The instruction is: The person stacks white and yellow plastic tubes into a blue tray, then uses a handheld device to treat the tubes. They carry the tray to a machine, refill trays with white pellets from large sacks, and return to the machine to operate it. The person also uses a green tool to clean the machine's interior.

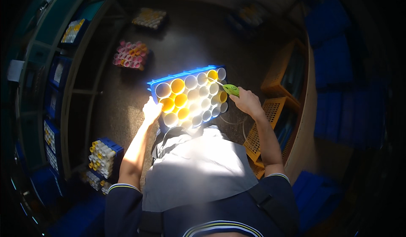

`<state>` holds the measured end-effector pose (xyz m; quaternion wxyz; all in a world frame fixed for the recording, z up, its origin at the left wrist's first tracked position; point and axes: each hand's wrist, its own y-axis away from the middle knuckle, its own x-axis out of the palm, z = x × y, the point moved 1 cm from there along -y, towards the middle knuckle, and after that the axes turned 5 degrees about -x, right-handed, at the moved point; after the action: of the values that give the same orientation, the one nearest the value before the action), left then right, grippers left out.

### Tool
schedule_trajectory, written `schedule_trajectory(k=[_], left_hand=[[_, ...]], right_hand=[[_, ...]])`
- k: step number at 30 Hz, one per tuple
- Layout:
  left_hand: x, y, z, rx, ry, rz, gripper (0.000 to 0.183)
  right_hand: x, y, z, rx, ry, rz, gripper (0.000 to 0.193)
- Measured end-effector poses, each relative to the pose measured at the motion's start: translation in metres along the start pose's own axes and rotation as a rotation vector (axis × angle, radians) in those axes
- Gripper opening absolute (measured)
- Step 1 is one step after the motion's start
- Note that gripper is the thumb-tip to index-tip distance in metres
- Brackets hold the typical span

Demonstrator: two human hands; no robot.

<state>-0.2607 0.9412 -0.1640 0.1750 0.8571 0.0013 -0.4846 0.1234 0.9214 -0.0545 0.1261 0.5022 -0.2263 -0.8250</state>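
Note:
A blue crate (169, 81) full of white and yellow tubes stands tilted in front of me, brightly lit. My left hand (151, 110) grips the crate's left side, fingers on its edge beside a yellow tube (167, 104). My right hand (246, 102) is closed around a green-handled tool (230, 89) whose thin tip reaches toward a yellow tube (212, 74) near the crate's upper right corner. The crate's lower edge is hidden behind my light grey apron.
Orange mesh crates (277, 110) stand at my right by a curved wooden edge. More tube crates lie on the dark floor: pink and yellow ones (131, 55), pale ones (149, 18), a blue crate (103, 156) at lower left. Shelving (63, 72) lines the left; blue bins (334, 59) fill the right.

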Motion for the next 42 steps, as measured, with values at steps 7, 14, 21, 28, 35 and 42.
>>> schedule_trajectory(k=[7, 14, 21, 28, 35, 42], left_hand=[[0.014, -0.006, 0.002, -0.019, -0.072, -0.087, 0.039], [0.016, -0.009, -0.012, -0.125, -0.125, -0.099, 0.047], [0.020, -0.012, -0.016, -0.169, -0.129, -0.073, 0.051], [0.017, -0.019, -0.008, -0.242, -0.084, -0.060, 0.043], [0.010, -0.028, -0.006, -0.310, -0.024, -0.050, 0.036], [-0.012, -0.011, -0.003, -0.329, 0.074, -0.022, 0.038]], right_hand=[[0.031, 0.024, 0.032, -0.218, 0.112, -0.170, 0.032], [0.033, 0.028, 0.056, -0.649, -0.106, -0.266, 0.026], [0.059, 0.010, 0.076, -0.877, -0.218, -0.468, 0.023], [0.072, 0.025, 0.057, -0.848, 0.190, -0.440, 0.022], [0.089, 0.036, 0.050, -1.069, -0.129, -0.421, 0.012], [0.075, 0.028, 0.029, -0.452, 0.139, -0.051, 0.028]])
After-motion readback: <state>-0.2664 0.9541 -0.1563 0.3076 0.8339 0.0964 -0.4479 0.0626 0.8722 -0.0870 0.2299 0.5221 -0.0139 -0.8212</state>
